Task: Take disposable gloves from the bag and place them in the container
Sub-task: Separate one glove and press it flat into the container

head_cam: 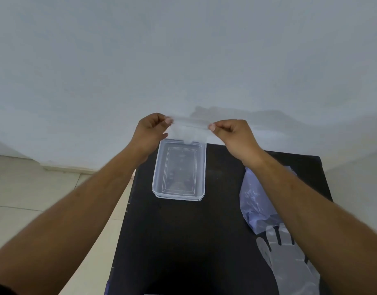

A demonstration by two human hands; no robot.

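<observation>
Both hands pinch one thin clear glove [188, 129] by its top corners: left hand [150, 133], right hand [232, 135]. Right under the grip sits the open clear container [201, 167]. The glove looks light, floppy and slippery, so hold its edges.

A plain pale wall [183, 50], evenly lit, is seen across the upper view. A black desk [183, 241] is set with its far edge against it. Light tiled floor [34, 188] is seen left of the desk's left edge, bordered by a pale skirting [62, 167].
</observation>
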